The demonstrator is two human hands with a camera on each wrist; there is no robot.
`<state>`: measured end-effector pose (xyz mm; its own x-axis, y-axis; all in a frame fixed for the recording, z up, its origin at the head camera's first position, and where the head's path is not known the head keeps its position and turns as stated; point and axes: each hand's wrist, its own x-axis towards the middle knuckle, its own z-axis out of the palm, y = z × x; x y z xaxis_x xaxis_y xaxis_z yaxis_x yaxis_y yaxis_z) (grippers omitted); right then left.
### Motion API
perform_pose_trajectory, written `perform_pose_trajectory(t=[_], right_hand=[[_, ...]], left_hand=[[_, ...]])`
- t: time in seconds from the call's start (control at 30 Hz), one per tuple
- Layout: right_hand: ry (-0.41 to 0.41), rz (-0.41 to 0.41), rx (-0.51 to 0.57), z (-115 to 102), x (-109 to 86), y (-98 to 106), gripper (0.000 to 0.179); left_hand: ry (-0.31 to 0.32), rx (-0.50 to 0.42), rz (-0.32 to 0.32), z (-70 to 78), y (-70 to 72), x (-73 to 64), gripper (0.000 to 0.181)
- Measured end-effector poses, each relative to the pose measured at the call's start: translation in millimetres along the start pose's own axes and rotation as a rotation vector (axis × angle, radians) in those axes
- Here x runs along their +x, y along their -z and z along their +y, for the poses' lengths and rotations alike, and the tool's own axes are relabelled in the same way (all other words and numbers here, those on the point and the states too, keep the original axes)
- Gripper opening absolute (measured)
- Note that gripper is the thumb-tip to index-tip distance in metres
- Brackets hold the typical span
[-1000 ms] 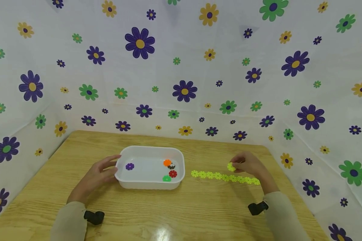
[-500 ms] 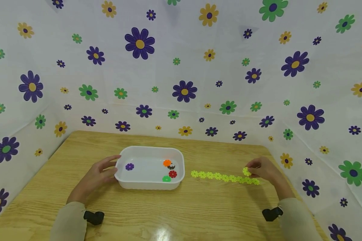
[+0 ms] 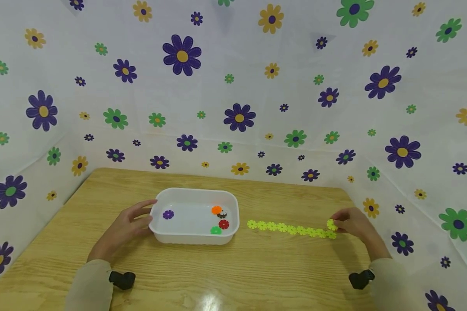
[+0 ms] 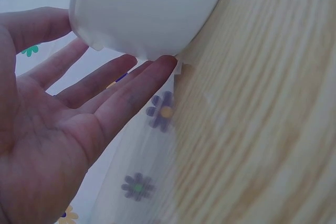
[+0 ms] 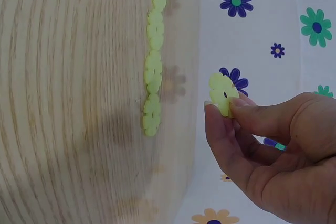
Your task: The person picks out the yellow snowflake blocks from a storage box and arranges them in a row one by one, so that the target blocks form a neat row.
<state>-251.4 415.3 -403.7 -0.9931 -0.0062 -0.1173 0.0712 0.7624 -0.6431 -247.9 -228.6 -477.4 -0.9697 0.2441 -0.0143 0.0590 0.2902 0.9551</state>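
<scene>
Between the thumb and index finger of my right hand [image 3: 354, 223] is a yellow flower-shaped plastic disc [image 5: 223, 94]. It is held above the table, just over the right end of a straight row of yellow flower discs [image 3: 282, 227]. In the right wrist view the row [image 5: 154, 72] lies flat, apart from the held disc. At the left end of a white plastic tub [image 3: 194, 239], my left hand [image 3: 126, 224] touches the outer wall. In the left wrist view its fingers [image 4: 123, 98] are extended, with fingertips against the tub [image 4: 142, 14].
Inside the tub lie a purple disc [image 3: 168, 214], an orange disc [image 3: 216, 210], a dark disc [image 3: 222, 214], a red disc [image 3: 223, 224] and a green disc [image 3: 215, 230]. Flower-printed cloth [image 3: 210, 90] walls off the wooden table [image 3: 218, 272] at the back and sides.
My right hand has moved to the right along the row with the yellow flower disc, from above its middle to above its right end. The left hand and tub have stayed put.
</scene>
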Motion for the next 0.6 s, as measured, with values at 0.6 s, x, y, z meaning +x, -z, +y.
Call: perform_pose_trajectory(t=[0.6], right_hand=[[-0.127, 0.036, -0.065, 31.6, 5.2, 1.0, 0.022]], left_hand=[[-0.010, -0.014, 0.000, -2.6, 0.5, 0.8, 0.062]])
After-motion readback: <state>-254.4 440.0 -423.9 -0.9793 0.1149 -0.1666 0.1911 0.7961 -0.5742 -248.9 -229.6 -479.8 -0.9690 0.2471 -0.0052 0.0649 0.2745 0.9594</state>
